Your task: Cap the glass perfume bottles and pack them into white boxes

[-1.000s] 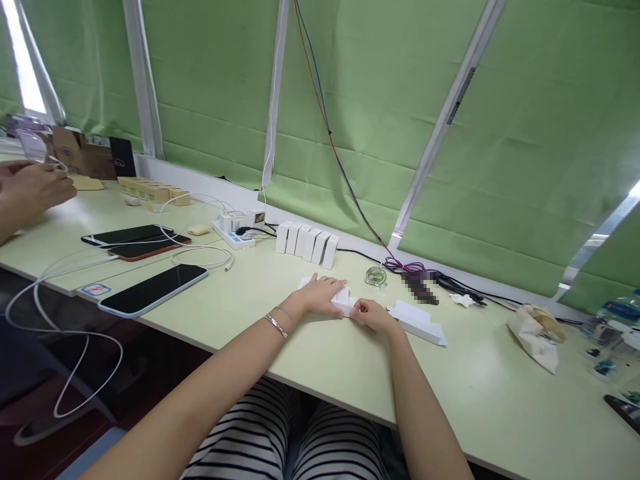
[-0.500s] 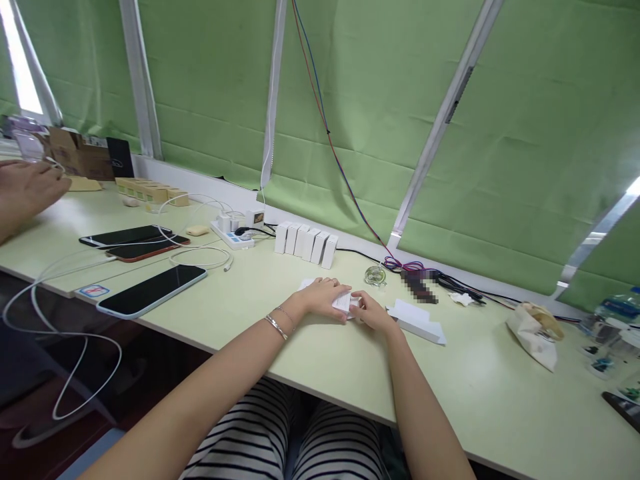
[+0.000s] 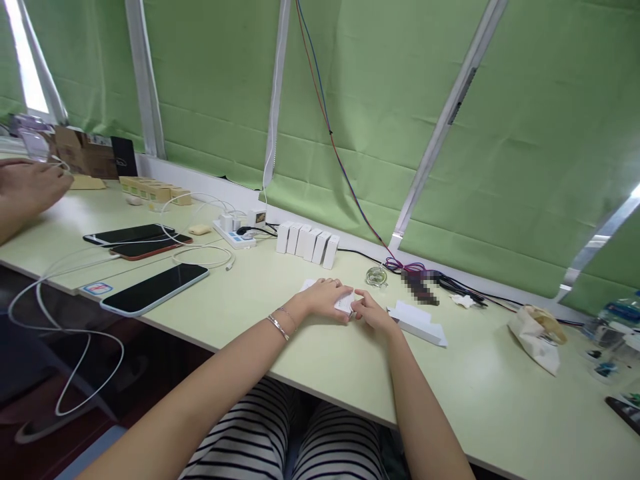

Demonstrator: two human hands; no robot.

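A small white box (image 3: 345,303) with fine print on its face lies low over the table in front of me. My left hand (image 3: 326,298) is closed around its left side, with the thumb along the near edge. From the right, my right hand (image 3: 371,311) pinches the box's other end with thumb and fingers. Most of the box is hidden by my fingers. A white piece (image 3: 307,284) pokes out behind my left hand; I cannot tell whether it belongs to the box. Beside my right wrist lies an open, partly unfolded white carton (image 3: 419,323).
Several white boxes (image 3: 306,241) stand in a row at the back. A coiled cable (image 3: 376,276) and a cloth pouch (image 3: 536,337) lie rightward. Leftward are a phone (image 3: 156,289), a power strip (image 3: 234,237) and loose white cables. Another person's hand (image 3: 35,189) rests far left.
The gap between my hands at the box's right end looks smaller, with the right fingers slightly shifted on it. My left hand stays in place; the view has tilted a little.
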